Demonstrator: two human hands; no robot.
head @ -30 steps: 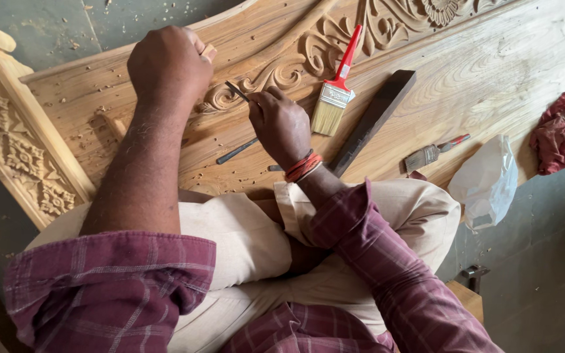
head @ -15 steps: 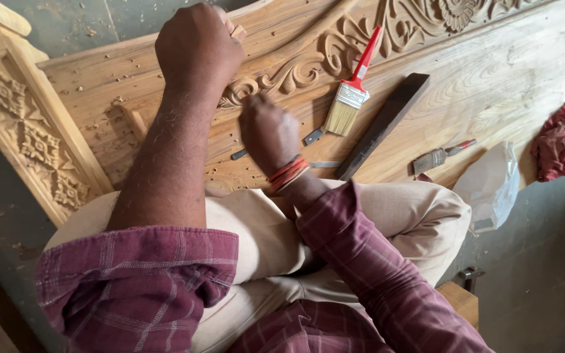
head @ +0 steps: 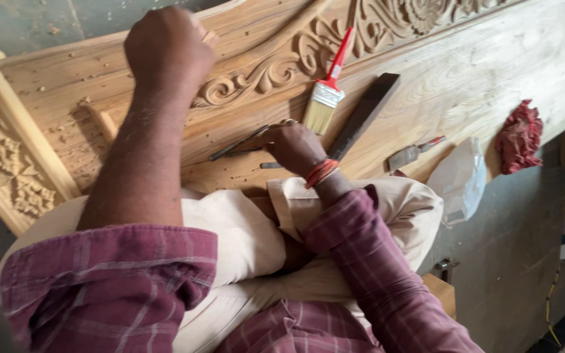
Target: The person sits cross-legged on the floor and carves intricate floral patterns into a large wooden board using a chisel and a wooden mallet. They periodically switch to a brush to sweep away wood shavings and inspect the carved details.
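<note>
On the carved wooden panel (head: 465,72), right hand (head: 293,145) gripping a chisel (head: 240,142), left hand (head: 168,49) fisted above it.

A carved wooden panel (head: 465,72) carries the tools. On it lie a red-handled paintbrush (head: 327,91) and, at its four o'clock, a dark flat bar (head: 364,114). A red rag (head: 519,136) lies at three o'clock.

paintbrush (head: 325,98) on carved panel (head: 465,72), rag (head: 519,136) rightward

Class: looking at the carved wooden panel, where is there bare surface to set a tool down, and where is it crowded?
Bare wood lies between the dark bar and the red cloth, above the small scraper. Crowded: around the right hand with its chisel, beside the paintbrush, below the carved scrollwork.
</note>
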